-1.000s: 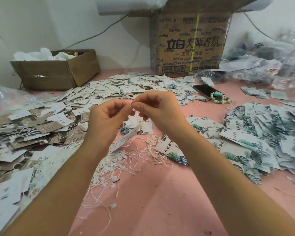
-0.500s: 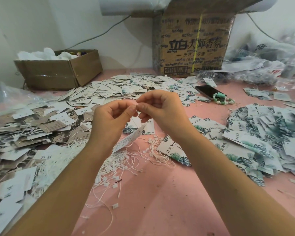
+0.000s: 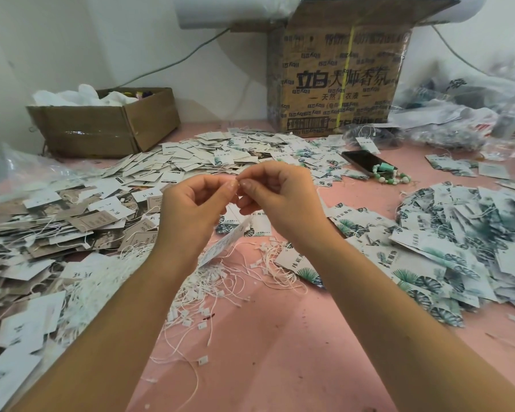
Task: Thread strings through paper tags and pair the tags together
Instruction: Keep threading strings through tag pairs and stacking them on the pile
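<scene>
Facing the camera at mid-frame, both hands are raised above the pink table with their tips meeting. The left hand and the right hand each have thumb and forefinger pressed together in a pinch, touching tip to tip. The remaining fingers are curled inward. What lies between the tips is too fine to make out.

One paper tag hangs tilted just below the left hand. Its upper end is hidden behind that hand, so the point of attachment cannot be told.

Beneath the hands lies a loose tangle of white strings with small end tabs. Leaf-print tags are heaped to the right, brown and grey tags to the left, and white tags are spread behind the hands. The forearms cover part of the strings and the near edges of both side heaps.

At the back right of the table, a dark phone lies flat with a green bead bracelet touching its near end. A tall printed carton stands against the wall, open at the top. A low cardboard box sits back left, holding white plastic. Crumpled plastic bags fill the far right corner.
</scene>
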The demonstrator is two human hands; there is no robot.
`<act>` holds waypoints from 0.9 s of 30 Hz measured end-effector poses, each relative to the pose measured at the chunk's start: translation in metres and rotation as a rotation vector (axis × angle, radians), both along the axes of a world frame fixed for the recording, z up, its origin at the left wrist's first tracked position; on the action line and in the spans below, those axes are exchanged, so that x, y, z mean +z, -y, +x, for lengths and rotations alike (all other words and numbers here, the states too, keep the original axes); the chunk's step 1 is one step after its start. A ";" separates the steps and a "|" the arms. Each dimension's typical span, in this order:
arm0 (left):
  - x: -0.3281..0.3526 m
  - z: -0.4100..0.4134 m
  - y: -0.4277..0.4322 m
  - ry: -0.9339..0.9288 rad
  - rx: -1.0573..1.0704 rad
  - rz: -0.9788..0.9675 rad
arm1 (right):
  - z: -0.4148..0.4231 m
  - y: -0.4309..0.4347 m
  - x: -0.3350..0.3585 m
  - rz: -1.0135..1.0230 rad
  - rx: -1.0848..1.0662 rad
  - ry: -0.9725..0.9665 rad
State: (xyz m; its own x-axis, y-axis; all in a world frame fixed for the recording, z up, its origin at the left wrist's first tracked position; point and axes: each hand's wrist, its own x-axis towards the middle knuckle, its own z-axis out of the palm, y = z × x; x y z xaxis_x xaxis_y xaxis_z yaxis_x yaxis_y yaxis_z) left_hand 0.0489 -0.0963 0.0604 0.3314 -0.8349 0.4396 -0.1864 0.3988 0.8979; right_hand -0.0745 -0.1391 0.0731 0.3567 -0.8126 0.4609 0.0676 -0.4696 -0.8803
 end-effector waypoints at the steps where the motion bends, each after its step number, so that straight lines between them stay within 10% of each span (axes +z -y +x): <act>1: -0.001 0.000 0.001 0.004 0.004 0.005 | 0.000 0.000 0.000 0.015 0.010 0.020; 27: -0.001 0.005 0.004 -0.100 -0.137 0.078 | -0.002 -0.002 0.003 0.124 0.221 0.118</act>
